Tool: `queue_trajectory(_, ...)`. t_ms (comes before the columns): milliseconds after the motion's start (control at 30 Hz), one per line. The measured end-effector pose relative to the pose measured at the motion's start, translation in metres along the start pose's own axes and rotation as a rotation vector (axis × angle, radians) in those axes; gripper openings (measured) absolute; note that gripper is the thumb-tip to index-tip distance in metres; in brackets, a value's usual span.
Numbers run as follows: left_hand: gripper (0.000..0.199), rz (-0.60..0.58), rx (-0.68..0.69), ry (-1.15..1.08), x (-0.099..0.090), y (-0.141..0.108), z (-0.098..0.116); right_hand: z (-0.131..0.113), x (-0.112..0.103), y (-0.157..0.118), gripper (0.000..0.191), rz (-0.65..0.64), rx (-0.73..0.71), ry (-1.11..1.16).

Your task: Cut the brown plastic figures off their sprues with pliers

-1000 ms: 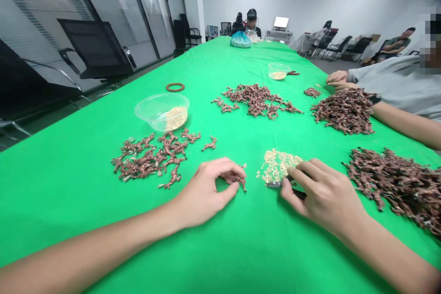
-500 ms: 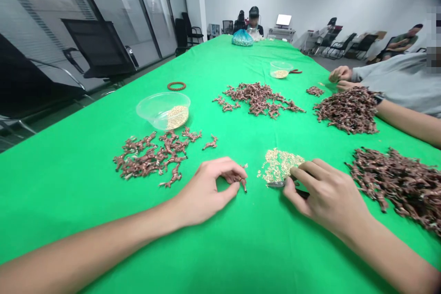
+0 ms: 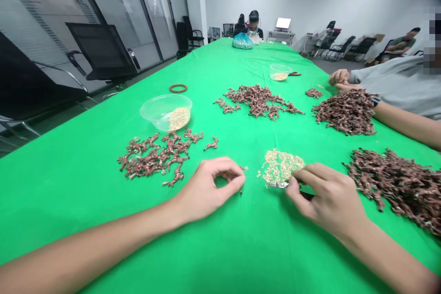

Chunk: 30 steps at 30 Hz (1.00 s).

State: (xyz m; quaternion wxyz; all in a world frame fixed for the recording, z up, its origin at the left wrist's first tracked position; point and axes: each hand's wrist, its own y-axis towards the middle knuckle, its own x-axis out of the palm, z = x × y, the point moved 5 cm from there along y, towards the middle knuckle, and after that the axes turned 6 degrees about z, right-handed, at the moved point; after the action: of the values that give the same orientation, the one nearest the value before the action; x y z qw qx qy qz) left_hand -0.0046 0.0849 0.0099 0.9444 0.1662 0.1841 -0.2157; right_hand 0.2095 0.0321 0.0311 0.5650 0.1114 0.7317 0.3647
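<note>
Between the thumb and fingers of my left hand [image 3: 210,188] is a small brown animal figurine, mostly hidden; only a pale end [image 3: 244,168] and a leg tip show. My right hand [image 3: 329,195] is closed around dark-handled pliers [image 3: 277,185], whose metal jaws point left. Whether the jaws grip anything is too small to tell. Just beyond them lies a spread of tiny gold-coloured pieces [image 3: 283,163], possibly rings. Left of my left hand rests a loose group of brown figurines [image 3: 155,156], with a single figurine [image 3: 211,143] lying apart.
A clear plastic bowl [image 3: 151,111] holding gold pieces stands behind the left figurines, near a brown ring [image 3: 178,88]. More figurine heaps lie mid-table [image 3: 258,98] and right [image 3: 396,183]. A co-worker's hands [image 3: 340,80] rest at the right edge, beside another heap [image 3: 344,112].
My left fingers have closed further over the figurine, hiding more of it. The pliers have turned slightly in my right hand, which has shifted a little. The camera view has moved slightly.
</note>
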Motion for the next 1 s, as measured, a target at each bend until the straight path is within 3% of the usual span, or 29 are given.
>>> queue_trajectory(100,0.008,0.037,0.101,0.069,0.0,-0.006,0.008,-0.003,0.0,-0.001,0.033,-0.058,0.209,0.172)
queue_trajectory(167,0.008,0.105,0.254,0.147,0.0,-0.013,0.017,-0.009,0.002,-0.003,0.039,-0.12,0.31,0.232)
queue_trajectory(267,0.025,0.213,0.511,0.253,0.003,-0.028,0.029,-0.02,0.004,-0.008,0.04,-0.147,0.366,0.271)
queue_trajectory(367,0.033,0.251,0.637,0.345,0.008,-0.038,0.032,-0.029,0.007,-0.013,0.041,-0.143,0.379,0.3)
queue_trajectory(733,0.012,0.224,0.679,0.432,0.01,-0.039,0.032,-0.034,0.009,-0.02,0.042,-0.181,0.426,0.351)
queue_trajectory(1000,0.014,0.222,0.686,0.334,0.006,-0.039,0.038,-0.03,0.021,-0.031,0.044,-0.343,0.616,0.609)
